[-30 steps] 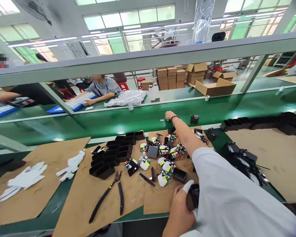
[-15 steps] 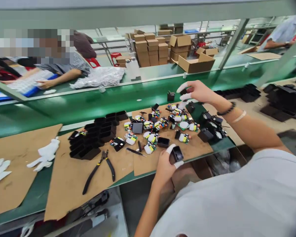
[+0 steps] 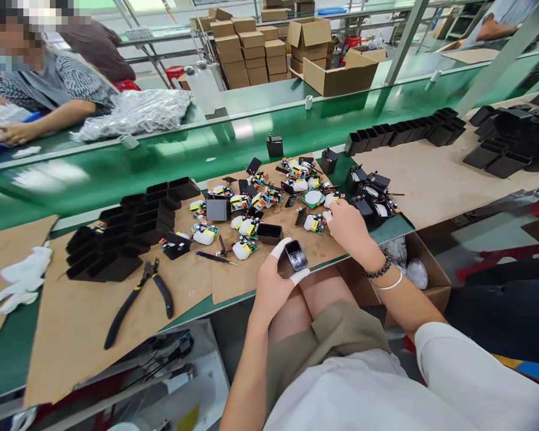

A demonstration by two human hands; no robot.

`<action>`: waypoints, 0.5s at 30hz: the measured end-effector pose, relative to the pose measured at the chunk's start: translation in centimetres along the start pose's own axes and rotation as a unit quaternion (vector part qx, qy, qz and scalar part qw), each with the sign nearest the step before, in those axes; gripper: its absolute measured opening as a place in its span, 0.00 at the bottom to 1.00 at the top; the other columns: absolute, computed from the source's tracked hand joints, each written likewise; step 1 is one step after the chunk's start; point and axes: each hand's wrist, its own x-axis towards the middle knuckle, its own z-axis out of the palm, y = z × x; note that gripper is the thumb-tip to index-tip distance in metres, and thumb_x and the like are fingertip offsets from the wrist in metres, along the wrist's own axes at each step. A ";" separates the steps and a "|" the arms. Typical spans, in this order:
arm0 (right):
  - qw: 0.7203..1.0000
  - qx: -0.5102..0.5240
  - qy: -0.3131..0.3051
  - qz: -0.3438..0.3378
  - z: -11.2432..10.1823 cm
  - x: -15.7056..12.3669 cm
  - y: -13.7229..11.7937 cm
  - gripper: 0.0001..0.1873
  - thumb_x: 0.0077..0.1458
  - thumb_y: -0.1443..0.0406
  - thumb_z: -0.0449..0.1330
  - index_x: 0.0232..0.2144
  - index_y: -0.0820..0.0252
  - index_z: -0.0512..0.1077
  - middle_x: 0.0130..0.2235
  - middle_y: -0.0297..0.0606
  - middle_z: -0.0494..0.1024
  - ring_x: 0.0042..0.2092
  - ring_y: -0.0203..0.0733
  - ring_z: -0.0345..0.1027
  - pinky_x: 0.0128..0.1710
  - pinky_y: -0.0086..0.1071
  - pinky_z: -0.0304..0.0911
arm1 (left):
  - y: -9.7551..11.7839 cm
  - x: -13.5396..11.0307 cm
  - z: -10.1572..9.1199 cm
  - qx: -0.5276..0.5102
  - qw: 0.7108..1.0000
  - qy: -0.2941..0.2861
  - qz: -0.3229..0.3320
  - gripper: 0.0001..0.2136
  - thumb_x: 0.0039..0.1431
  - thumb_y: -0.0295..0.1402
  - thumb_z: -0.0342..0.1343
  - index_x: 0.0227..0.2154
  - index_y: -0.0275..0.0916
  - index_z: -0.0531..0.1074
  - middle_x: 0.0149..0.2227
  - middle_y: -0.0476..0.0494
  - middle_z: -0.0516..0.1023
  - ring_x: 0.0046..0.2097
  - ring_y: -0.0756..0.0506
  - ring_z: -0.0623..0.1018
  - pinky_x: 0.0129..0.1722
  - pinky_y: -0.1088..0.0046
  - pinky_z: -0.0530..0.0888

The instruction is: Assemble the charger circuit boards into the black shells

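My left hand [image 3: 276, 280] is closed around a small black plastic case [image 3: 295, 255], open side up, at the near table edge; white cots cover its thumb and finger. My right hand [image 3: 348, 226] rests on the brown cardboard mat [image 3: 238, 278], fingers curled down onto a small circuit board [image 3: 313, 223] at the edge of a pile of colourful circuit boards [image 3: 269, 194]. Whether it grips the board I cannot make out. An empty black case [image 3: 269, 233] lies just left of my hands.
Stacked black cases [image 3: 126, 224] sit at left, pliers [image 3: 137, 299] and tweezers [image 3: 215, 257] on cardboard, white gloves [image 3: 20, 278] far left. A green conveyor [image 3: 170, 152] carries a black part [image 3: 275, 145]. More black cases [image 3: 404, 133] lie right. A person works opposite.
My right hand came back from the conveyor and dropped onto the board pile. The left hand kept the black case. The view tilted downward.
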 end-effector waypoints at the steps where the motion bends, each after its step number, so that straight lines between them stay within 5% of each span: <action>1: 1.000 -0.013 0.003 -0.009 -0.6 0.0 -0.3 0.18 0.63 0.73 0.52 0.51 0.68 0.75 0.56 0.58 0.76 0.55 0.58 0.72 0.50 0.42 0.67 | 0.1 0.0 0.0 -0.001 1.000 0.003 -0.002 0.36 0.51 0.37 0.72 0.64 0.40 0.70 0.63 0.34 0.77 0.65 0.33 0.76 0.69 0.48 0.69; 5: 0.990 -0.093 -0.072 -0.077 -2.3 0.4 -0.9 0.14 0.60 0.69 0.61 0.48 0.66 0.76 0.52 0.55 0.79 0.57 0.56 0.71 0.51 0.39 0.67 | 0.1 0.0 0.2 -0.004 1.000 0.008 -0.005 0.36 0.51 0.37 0.71 0.64 0.40 0.70 0.63 0.34 0.77 0.65 0.33 0.76 0.69 0.48 0.70; 10: 0.973 -0.135 -0.157 -0.103 -1.7 2.7 -1.7 0.12 0.52 0.67 0.70 0.40 0.67 0.80 0.45 0.57 0.83 0.48 0.56 0.79 0.44 0.38 0.69 | -0.1 0.2 0.2 -0.001 1.000 0.005 -0.005 0.35 0.51 0.37 0.71 0.64 0.40 0.70 0.62 0.34 0.78 0.64 0.33 0.77 0.68 0.48 0.71; 15: 0.967 -0.137 -0.171 -0.132 -0.5 4.0 -3.2 0.11 0.47 0.67 0.72 0.36 0.65 0.81 0.42 0.55 0.85 0.49 0.60 0.80 0.54 0.50 0.66 | 0.0 0.4 0.1 -0.007 1.000 -0.004 0.008 0.36 0.51 0.37 0.73 0.64 0.40 0.70 0.63 0.34 0.77 0.64 0.34 0.77 0.68 0.49 0.70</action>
